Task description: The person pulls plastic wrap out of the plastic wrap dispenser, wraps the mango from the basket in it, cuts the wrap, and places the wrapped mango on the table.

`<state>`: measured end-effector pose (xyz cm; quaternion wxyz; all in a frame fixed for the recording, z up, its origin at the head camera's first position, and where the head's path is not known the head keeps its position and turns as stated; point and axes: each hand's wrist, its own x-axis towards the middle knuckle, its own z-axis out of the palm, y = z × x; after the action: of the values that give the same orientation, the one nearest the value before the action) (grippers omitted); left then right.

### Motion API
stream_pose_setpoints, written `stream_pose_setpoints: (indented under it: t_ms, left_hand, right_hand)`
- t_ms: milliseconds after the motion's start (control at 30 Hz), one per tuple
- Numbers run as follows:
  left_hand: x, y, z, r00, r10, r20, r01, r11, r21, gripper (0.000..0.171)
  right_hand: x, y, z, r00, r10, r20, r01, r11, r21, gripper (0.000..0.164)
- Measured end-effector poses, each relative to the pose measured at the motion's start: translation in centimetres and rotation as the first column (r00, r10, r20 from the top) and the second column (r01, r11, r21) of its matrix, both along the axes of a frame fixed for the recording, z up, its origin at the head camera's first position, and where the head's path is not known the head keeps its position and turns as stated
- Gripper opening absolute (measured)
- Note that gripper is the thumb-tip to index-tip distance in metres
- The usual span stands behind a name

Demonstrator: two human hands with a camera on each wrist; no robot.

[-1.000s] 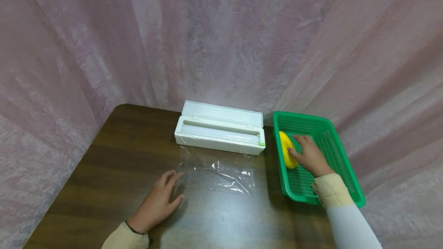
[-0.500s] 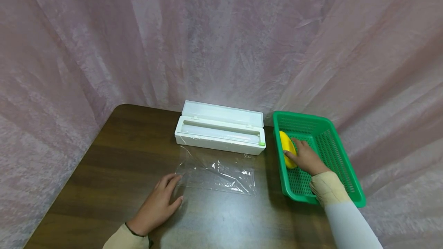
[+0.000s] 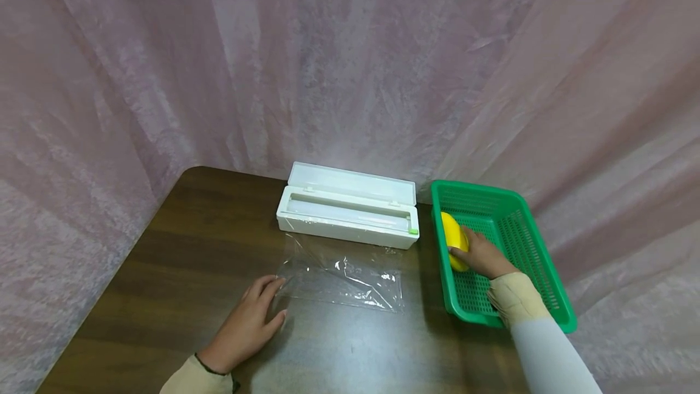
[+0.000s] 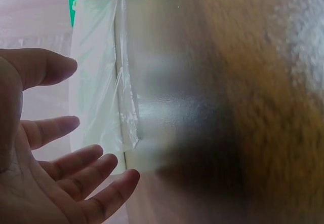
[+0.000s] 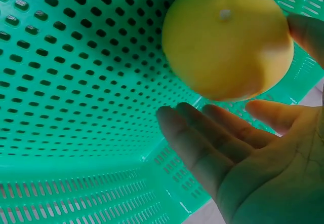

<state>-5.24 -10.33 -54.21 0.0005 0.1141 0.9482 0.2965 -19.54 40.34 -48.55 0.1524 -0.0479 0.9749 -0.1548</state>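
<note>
In the head view, a smooth yellow oval fruit [image 3: 452, 236] lies along the left wall of a green plastic basket [image 3: 538, 249]. My right hand [image 3: 483, 257] reaches into the basket and grips the fruit, thumb at its near end. The right wrist view shows the fruit's rounded end [image 5: 228, 41], which bears a pale spot, between thumb and index finger; the other fingers stretch out below it. My left hand [image 3: 246, 324] lies relaxed, fingertips at the left edge of a clear cling film sheet [image 3: 339, 281]. That sheet runs out of a white cling film dispenser [image 3: 344, 233] with its lid up.
The dispenser stands at the back of the dark wooden table [image 3: 219, 217], a roll inside and a small green slider [image 3: 413, 231] at its right end. The basket is right of it. Behind the table hangs a pink curtain [image 3: 350, 65].
My right hand has shifted left and closed in on the yellow fruit, its thumb coming over the near end. My left hand has drawn back slightly from the film's edge.
</note>
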Motion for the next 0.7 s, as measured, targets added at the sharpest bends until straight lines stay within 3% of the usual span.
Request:
stream_pose_setpoints:
  t_ms: [267,700]
  left_hand:
    - [-0.02,0.06,0.14,1.000,0.004,-0.009,-0.004,1.000,-0.008,0.060]
    - [0.05,-0.08,0.24,1.000,0.014,0.017,-0.013,1.000,-0.007,0.059]
  right_hand:
    - [0.03,0.30,0.27,0.997,-0.019,0.076,0.022,0.999,-0.037,0.090]
    - [0.01,0.58,-0.44,0.997,-0.041,0.069,0.047,0.996,-0.078,0.089]
